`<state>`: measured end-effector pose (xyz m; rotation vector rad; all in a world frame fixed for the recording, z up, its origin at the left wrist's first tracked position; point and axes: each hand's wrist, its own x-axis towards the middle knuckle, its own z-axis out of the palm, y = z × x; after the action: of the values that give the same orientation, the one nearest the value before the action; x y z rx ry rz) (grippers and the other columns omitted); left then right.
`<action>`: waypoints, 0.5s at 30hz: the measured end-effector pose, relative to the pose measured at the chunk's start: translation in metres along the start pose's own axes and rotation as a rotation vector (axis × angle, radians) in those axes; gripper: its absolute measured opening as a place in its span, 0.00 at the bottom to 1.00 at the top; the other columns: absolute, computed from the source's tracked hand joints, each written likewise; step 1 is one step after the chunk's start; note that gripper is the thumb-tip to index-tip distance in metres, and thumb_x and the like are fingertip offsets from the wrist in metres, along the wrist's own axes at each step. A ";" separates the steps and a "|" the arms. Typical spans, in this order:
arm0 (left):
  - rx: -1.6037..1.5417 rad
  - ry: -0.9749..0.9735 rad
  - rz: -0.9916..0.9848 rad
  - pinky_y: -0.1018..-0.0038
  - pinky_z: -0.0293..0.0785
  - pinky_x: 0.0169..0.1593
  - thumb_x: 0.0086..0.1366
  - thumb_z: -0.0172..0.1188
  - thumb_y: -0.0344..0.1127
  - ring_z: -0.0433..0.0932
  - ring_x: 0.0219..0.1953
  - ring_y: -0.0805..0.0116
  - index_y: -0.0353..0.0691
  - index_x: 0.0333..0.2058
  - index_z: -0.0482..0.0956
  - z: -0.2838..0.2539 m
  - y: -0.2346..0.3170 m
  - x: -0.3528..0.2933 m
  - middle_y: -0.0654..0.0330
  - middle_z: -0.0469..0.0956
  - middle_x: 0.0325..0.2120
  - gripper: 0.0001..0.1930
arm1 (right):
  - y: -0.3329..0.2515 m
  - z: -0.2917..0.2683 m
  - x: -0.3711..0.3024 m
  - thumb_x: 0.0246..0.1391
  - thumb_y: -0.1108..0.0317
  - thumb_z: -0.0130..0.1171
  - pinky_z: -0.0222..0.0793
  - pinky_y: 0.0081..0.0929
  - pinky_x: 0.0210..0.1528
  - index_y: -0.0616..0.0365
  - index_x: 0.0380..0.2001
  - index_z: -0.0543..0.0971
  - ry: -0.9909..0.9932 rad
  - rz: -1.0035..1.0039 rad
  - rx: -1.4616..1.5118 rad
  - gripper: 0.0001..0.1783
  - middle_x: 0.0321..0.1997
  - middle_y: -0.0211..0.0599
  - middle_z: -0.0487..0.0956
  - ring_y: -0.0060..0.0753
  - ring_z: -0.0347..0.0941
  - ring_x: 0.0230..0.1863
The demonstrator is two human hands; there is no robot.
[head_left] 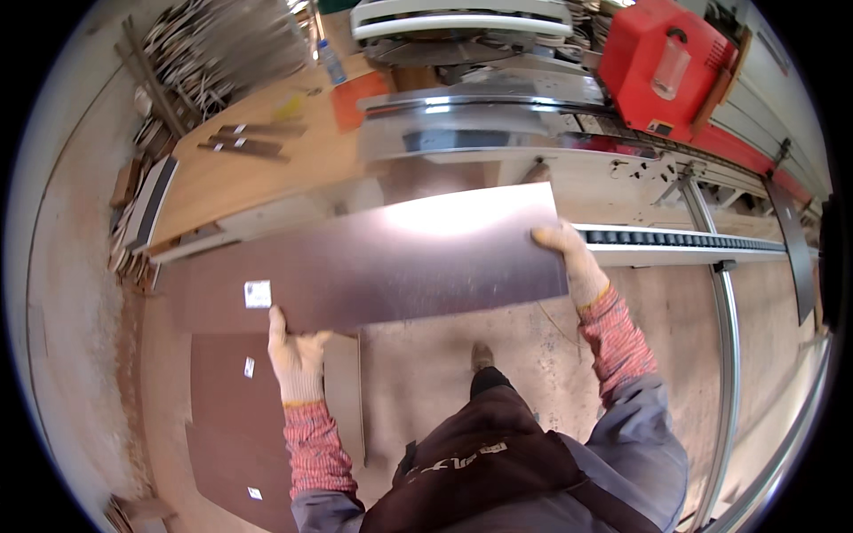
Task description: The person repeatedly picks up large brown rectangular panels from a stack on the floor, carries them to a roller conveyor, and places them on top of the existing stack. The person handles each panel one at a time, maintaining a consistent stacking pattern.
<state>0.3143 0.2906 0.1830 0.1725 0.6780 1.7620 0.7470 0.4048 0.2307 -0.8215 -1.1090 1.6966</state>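
A long brown panel (pixel 400 266) with a glossy top spans the space in front of me, its right end a little higher in view than its left. My left hand (pixel 298 360), in a pale knit glove, grips the near edge, thumb on top beside a white label (pixel 258 294). At the panel's right end my right hand (pixel 573 253), gloved likewise, is closed around the short edge with its thumb on the upper face. The fingers under the panel are hidden. Below the left part lie more brown panels (pixel 222 417) bearing small white labels.
A wooden table (pixel 204 191) holds narrow dark strips (pixel 253 142), an orange sheet (pixel 357 98) and a plastic bottle (pixel 331 62). Beyond the panel stands a machine with a red housing (pixel 662 67) and a long metal rail (pixel 684 240). Stacked offcuts (pixel 191 53) crowd the far left.
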 end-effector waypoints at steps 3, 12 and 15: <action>0.093 0.077 -0.107 0.55 0.87 0.46 0.77 0.59 0.47 0.76 0.61 0.51 0.40 0.63 0.72 0.087 -0.051 0.077 0.52 0.72 0.61 0.23 | -0.038 -0.065 0.043 0.64 0.55 0.61 0.81 0.32 0.53 0.72 0.58 0.77 0.138 -0.017 0.027 0.31 0.53 0.48 0.83 0.36 0.83 0.50; 0.173 -0.042 -0.382 0.56 0.88 0.49 0.79 0.53 0.49 0.80 0.57 0.46 0.37 0.62 0.71 0.153 -0.181 0.211 0.46 0.76 0.59 0.24 | -0.077 -0.223 0.116 0.67 0.52 0.62 0.83 0.35 0.47 0.65 0.55 0.79 0.463 0.159 0.014 0.26 0.47 0.44 0.86 0.38 0.86 0.43; 0.177 0.126 -0.371 0.55 0.89 0.48 0.79 0.54 0.50 0.79 0.57 0.44 0.34 0.62 0.69 0.176 -0.197 0.217 0.41 0.75 0.58 0.26 | -0.093 -0.228 0.128 0.61 0.47 0.66 0.80 0.39 0.52 0.61 0.55 0.80 0.701 0.282 -1.214 0.30 0.45 0.43 0.86 0.48 0.84 0.45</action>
<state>0.4918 0.5827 0.1752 0.0510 0.8971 1.3655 0.9313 0.6122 0.2268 -2.1813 -1.4760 0.6150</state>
